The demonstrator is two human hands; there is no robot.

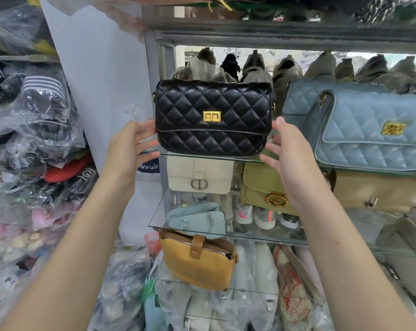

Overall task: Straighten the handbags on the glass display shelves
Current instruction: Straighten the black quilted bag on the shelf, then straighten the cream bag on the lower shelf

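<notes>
A black quilted handbag (213, 117) with a gold turn-lock clasp stands upright on the top glass shelf (247, 159), beside a blue quilted bag (369, 130). A cream bag (199, 174) below bears a "CD" clasp. The left hand (128, 144) and right hand (285, 149) flank it, fingers spread and holding nothing.

A shop: handbags (213, 118) on glass shelves (228, 229), bagged stock (35, 130) alongside.

Single head cam here, facing forward and slightly down at the glass shelves (250, 236) from pretty close; edges look warped, so probably wide-angle lens.
</notes>
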